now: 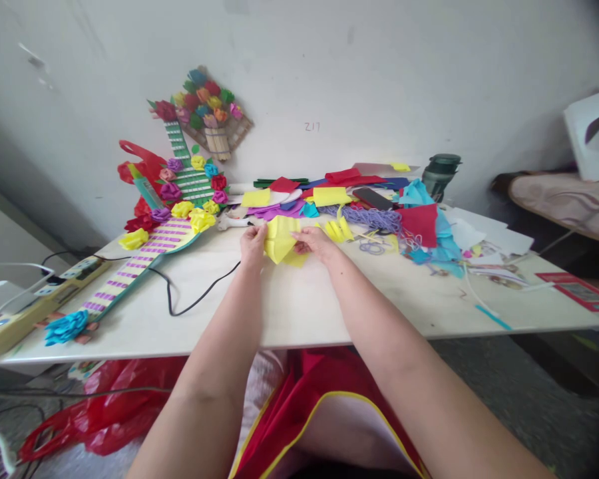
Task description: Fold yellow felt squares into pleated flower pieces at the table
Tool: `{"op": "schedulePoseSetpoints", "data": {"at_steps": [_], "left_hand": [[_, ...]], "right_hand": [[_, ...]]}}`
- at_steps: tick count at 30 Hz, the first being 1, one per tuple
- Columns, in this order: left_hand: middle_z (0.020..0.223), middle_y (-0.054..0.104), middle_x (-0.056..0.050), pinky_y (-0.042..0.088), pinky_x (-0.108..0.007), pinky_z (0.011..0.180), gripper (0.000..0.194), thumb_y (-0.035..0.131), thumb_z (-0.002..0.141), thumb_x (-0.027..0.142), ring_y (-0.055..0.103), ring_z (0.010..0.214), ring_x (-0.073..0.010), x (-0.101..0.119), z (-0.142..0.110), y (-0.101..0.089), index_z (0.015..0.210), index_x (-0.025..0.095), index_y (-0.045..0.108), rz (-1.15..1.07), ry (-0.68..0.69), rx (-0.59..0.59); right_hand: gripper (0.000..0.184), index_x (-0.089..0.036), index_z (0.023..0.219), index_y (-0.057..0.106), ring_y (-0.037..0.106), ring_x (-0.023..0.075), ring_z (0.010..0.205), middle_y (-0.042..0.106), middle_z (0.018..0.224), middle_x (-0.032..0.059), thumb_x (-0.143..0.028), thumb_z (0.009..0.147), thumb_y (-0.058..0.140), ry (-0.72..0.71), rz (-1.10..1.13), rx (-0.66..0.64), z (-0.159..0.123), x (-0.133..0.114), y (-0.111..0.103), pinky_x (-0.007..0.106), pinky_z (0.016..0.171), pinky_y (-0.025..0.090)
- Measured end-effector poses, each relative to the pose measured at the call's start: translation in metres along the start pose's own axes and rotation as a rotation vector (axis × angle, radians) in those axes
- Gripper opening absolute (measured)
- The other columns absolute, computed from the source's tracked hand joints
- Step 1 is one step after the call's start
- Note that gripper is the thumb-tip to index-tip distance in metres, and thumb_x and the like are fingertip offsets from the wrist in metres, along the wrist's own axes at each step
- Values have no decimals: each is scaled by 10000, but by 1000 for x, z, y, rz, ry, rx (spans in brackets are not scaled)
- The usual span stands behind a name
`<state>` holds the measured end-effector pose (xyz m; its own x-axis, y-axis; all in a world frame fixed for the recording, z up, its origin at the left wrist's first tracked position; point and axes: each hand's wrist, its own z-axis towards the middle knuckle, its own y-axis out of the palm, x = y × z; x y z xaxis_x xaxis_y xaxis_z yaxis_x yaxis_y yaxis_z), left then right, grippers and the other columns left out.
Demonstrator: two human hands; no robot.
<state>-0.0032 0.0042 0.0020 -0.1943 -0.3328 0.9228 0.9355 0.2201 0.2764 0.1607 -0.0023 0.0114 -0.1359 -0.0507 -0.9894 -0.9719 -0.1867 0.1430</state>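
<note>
Between my two hands a piece of yellow crepe paper (281, 238) is held up just above the table. My left hand (253, 244) pinches its left side, fingers closed. On the right side, my right hand (315, 242) grips the paper with bent fingers. Another yellow piece shows beneath the held one; whether it is a separate sheet cannot be made out. Behind my left hand lies a white glue gun (233, 220), its black cord (199, 307) running across the table. Curled yellow paper strips (339, 230) lie just beyond my right hand.
At left lies a guitar-shaped craft (130, 269) trimmed with paper flowers, near a power strip (74, 273). Coloured paper sheets (332, 195), a purple yarn bundle (372, 218) and a dark green bottle (440, 178) stand along the back. The table's front edge (299, 345) is close to me.
</note>
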Motion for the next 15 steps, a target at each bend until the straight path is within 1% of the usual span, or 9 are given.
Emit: {"op": "schedulePoseSetpoints", "data": {"at_steps": [4,7,11,13,15], "left_hand": [[532,533,51,349,-194,479,378,788,520,412,462,481,-66,2,-1,1,641,166,527,-8,-54,-40],[576,594,26,376,-202,486,422,822,460,400,510,497,-81,2,-2,0,713,154,592,-16,-94,-94],[651,656,-18,406,-223,492,464,810,485,442,571,535,-120,4,-4,-1,807,146,654,-28,-139,-214],[643,657,-25,410,-230,488,439,791,515,464,581,540,-133,5,-6,-2,786,144,661,-16,-161,-244],[595,634,-19,407,-232,478,400,782,527,470,572,520,-131,5,-6,-4,714,144,645,6,-176,-247]], "right_hand": [[267,-155,587,504,505,65,396,553,469,-42,-204,712,734,-68,-30,131,-2,-5,1,185,445,433],[248,-155,575,510,481,61,377,524,427,-49,-172,733,700,-89,-89,183,-4,-9,-1,174,427,408],[261,-156,563,511,468,63,379,510,414,-51,-207,709,720,-141,-125,167,-3,-9,-6,176,426,404],[271,-155,554,511,460,59,383,505,420,-54,-222,692,734,-174,-147,131,-2,-8,-9,176,428,401],[276,-153,545,513,451,53,386,498,427,-57,-228,683,741,-195,-180,89,-2,-7,-10,172,425,390]]}}
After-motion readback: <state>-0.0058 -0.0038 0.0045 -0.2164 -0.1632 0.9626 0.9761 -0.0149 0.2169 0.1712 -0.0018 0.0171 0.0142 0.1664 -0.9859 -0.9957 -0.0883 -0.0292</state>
